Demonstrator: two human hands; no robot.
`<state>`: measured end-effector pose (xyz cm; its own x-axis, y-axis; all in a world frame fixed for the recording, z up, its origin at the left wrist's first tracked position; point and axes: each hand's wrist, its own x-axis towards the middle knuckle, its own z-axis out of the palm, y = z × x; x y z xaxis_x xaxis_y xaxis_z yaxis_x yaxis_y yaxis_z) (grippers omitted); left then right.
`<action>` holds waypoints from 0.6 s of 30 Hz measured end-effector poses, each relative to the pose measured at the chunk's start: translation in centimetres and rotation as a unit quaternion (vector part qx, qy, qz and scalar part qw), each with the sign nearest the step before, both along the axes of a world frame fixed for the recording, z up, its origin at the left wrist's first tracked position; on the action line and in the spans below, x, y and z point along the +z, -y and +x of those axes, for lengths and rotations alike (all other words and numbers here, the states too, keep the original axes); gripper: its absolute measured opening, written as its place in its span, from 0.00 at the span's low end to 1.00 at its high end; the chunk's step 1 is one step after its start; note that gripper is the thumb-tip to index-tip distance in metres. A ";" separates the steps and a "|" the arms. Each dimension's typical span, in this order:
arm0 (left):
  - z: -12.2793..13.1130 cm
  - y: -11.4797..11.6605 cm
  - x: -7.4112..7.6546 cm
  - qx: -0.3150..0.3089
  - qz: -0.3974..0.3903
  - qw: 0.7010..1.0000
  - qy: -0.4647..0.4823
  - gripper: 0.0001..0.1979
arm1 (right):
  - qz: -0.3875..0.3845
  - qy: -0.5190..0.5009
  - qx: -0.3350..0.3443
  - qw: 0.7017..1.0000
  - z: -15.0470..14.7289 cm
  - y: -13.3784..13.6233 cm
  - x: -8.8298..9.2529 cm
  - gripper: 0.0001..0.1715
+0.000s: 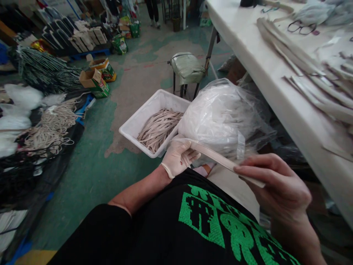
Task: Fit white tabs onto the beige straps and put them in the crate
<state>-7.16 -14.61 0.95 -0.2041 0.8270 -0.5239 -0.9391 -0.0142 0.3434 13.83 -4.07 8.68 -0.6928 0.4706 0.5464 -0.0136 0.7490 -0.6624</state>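
Left grip: Look at that, the left hand [180,158], in a white disposable glove, is clenched, pinching a pale flat strap [217,157] between thumb and fingers!
Right grip: The bare right hand [275,184] is closed too, fingers folded over the strap's far end.
Strap: It's stretched across between both hands, right above a black T-shirt with green print [212,217].
Tray: Just past the left hand sits a white plastic tray [143,117], loaded with a heap of similar pale straps [158,129].
Bag: A clear plastic bag [220,117] stuffed with white strips is pressed against the tray, right behind the strap.
Table: Over on the right, a white table [248,48] carries bundles of pale strips [311,70] and a pair of eyeglasses [302,27].
Floor: Worn green floor [91,184], with a padded stool [187,68] ahead, cardboard boxes [93,79] and coils of white cord [52,125] off left, and a person [152,11] standing far back!
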 end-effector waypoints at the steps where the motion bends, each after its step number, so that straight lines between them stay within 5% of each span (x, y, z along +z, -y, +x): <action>1: 0.2 0.0 0.1 -0.013 -0.002 1.000 0.000 0.09 | 0.004 0.002 0.004 1.000 -0.5 -0.2 -0.2 0.15; 7: 2.0 0.0 0.6 -0.101 0.011 0.994 -0.050 0.13 | -0.054 0.074 0.119 0.989 -4.1 -1.4 -2.7 0.10; 12: 2.4 0.0 -1.8 -0.246 0.037 0.969 0.017 0.22 | -0.092 0.114 0.076 0.986 -3.7 -1.7 -3.5 0.08; 15: 0.6 0.0 -5.0 -0.174 -0.035 0.981 0.080 0.24 | -0.138 0.090 0.051 0.985 -0.9 -1.8 -3.0 0.08; 18: -3.3 0.0 -7.9 0.004 -0.128 0.990 0.063 0.19 | -0.208 0.019 0.041 0.977 2.8 -2.1 -2.4 0.08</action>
<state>-10.44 -14.59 -6.91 -0.1292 0.6629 -0.7375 -0.9750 0.0505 0.2162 16.63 -1.98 6.26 -0.7537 0.5884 0.2927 -0.0319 0.4121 -0.9106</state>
